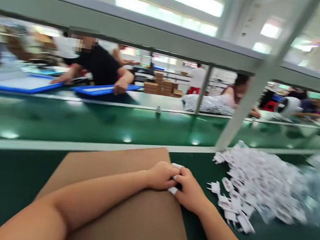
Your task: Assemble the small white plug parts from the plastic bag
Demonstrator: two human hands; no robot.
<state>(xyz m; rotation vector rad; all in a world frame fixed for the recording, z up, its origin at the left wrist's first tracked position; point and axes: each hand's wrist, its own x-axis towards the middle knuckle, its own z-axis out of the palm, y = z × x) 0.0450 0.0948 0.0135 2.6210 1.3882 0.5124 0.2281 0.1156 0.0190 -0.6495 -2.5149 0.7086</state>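
My left hand (163, 176) and my right hand (191, 191) meet above the far right part of a brown cardboard sheet (127, 221). Both are closed, their fingertips touching around small white plastic pieces (172, 189). Fingers hide most of these pieces, so their full shape and number cannot be made out. To the right of my right hand lies a heap of white plug adapters (260, 182), several with two pins showing. Some lie loose at the heap's near left side. My left forearm crosses over the cardboard.
Clear plastic bags (316, 195) lie at the heap's right. A slanted metal post (245, 105) rises behind it. Beyond a pale rail runs a green conveyor belt (147, 124). Across it, a person in black (98, 62) handles blue-edged trays (103, 89); others sit farther right.
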